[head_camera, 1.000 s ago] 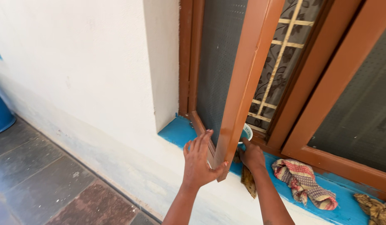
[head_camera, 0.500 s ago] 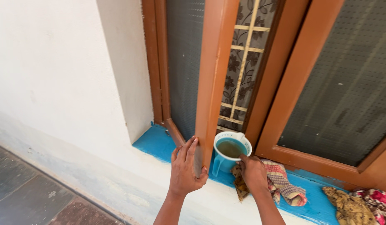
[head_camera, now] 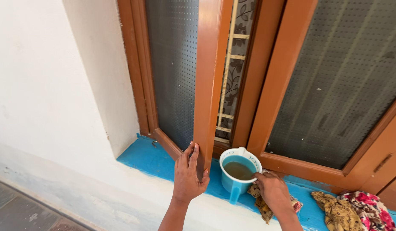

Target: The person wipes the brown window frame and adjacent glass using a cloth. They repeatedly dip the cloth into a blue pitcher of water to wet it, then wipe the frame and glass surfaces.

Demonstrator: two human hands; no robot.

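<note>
Bright even daylight, soft faint shadows, sharp focus, slight wide-angle stretch at edges.

Home exterior: brown window frame (head_camera: 208, 77), blue sill (head_camera: 151, 156), plastered wall (head_camera: 48, 98).

Head camera, close above the blue window sill (head_camera: 146, 158)
It looks down and forward at the sill, near enough that the brown window frame (head_camera: 208, 81) fills the upper view.

A: What's around the window?
B: A white wall (head_camera: 44, 85), a blue sill (head_camera: 146, 156), brown frames (head_camera: 266, 85) with frosted glass (head_camera: 343, 81).
A: Below?
B: Grey floor tiles (head_camera: 18, 209), daylight.
</note>
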